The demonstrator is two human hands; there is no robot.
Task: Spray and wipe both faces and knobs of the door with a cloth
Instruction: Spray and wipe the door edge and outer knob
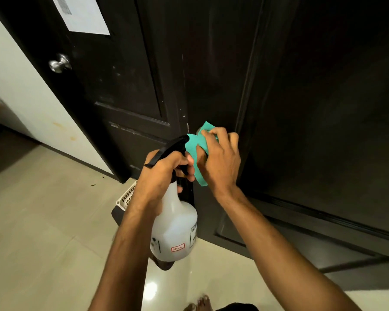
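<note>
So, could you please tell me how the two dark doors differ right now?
The nearer door is being worked on: the right hand presses a green cloth around its knob, hiding most of it. The farther door has its silver knob exposed and carries a paper notice. Both are dark and panelled.

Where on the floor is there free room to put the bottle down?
Free: the pale tiles left of the basket, between the far door and the left arm. Crowded: below the bottle held by the left hand, where the basket, a dark thing under it and the open door's edge meet.
</note>
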